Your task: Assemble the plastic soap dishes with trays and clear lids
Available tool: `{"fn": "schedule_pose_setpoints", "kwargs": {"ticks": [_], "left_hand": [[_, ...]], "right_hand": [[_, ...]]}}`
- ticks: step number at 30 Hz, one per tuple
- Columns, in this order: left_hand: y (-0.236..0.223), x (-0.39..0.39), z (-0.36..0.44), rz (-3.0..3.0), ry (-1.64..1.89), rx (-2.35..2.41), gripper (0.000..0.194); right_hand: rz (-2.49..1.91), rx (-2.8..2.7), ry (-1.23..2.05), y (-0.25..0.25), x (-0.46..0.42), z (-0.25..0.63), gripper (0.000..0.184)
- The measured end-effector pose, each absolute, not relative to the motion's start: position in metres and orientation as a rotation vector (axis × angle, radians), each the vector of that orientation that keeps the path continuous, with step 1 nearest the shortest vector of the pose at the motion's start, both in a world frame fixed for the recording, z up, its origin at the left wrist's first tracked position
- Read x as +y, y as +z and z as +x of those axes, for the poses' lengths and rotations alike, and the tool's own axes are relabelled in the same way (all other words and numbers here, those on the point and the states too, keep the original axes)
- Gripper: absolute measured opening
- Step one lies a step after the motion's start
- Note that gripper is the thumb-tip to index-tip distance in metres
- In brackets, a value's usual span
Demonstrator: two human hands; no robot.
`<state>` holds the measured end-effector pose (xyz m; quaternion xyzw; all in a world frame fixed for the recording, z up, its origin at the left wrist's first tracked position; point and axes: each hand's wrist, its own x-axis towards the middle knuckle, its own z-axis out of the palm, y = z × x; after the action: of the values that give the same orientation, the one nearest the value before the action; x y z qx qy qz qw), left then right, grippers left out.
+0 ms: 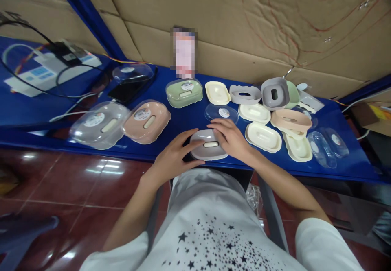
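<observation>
White star-printed shirt [220, 226], just beside the table's front edge. Grey dish [209, 154], one, at mid front edge of the blue table [186, 118], close for two-handed work. Left hand [169, 157], fingers spread, grasping the dish's left end, likely to steady it. Right hand [235, 141], bent over the far right rim; firmness of hold, cannot tell. Clear cover [213, 114], one, just beyond. Cream tray [263, 137], right; pink dish [159, 120], left, seemingly sorted apart.
</observation>
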<state>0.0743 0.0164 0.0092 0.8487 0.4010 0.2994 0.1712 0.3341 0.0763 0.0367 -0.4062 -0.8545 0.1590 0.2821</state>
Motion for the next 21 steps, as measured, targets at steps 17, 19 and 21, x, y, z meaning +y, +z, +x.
{"fn": "schedule_pose_setpoints", "kwargs": {"ticks": [17, 19, 21], "left_hand": [[0.005, 0.021, 0.076, 2.126, 0.978, 1.300, 0.094], [0.003, 0.022, 0.075, 2.097, 0.987, 1.308, 0.103], [0.003, 0.022, 0.073, 2.116, 0.950, 1.308, 0.101]], "right_hand": [[-0.991, -2.402, 0.549, 0.067, 0.081, 0.381, 0.045], [-0.879, -2.494, 0.594, 0.066, 0.073, 0.375, 0.045], [-0.820, -2.544, 0.564, 0.064, 0.065, 0.370, 0.044]]}}
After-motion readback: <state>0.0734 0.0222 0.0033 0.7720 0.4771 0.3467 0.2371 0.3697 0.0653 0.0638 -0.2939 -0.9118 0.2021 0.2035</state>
